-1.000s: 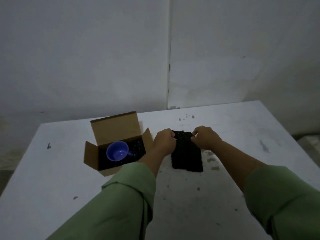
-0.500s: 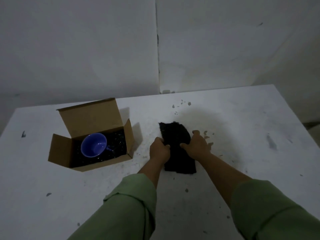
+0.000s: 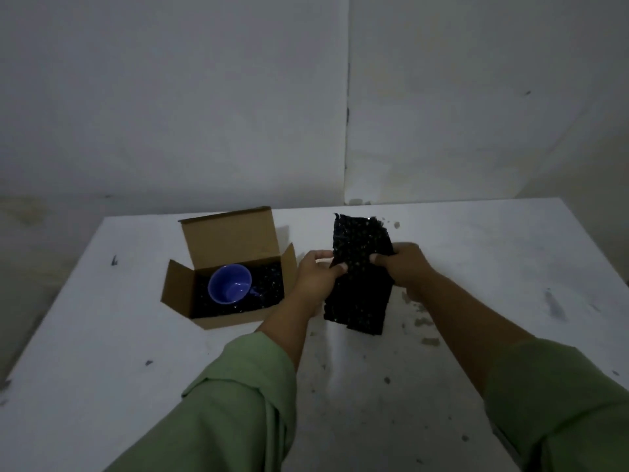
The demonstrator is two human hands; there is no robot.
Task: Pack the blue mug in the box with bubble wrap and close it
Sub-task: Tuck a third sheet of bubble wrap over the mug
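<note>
While both hands are clenched on its long edges, a folded black sheet of bubble wrap (image 3: 359, 284) is held lifted, its far end tilted up and its near end hanging close to the table (image 3: 102, 335); whether that end touches the surface cannot be told. The sheet's left edge is pinched by the fingers of the left hand (image 3: 315, 275), and its right edge is gripped by the right hand (image 3: 403, 267), the thumb laid over the top face. Just beyond the left hand's knuckles, an open cardboard box (image 3: 178, 291) is seen, its lid flap raised at the back and its side flaps spread. Inside, the blue mug (image 3: 230, 283) is found lying on its side, mouth toward the camera, bedded on more dark wrap that lines the box floor. By this showing, the lining and the placing of the mug are judged done. Left to do: the held sheet is to be laid over the mug, the flaps folded in, and the lid brought down.
</note>
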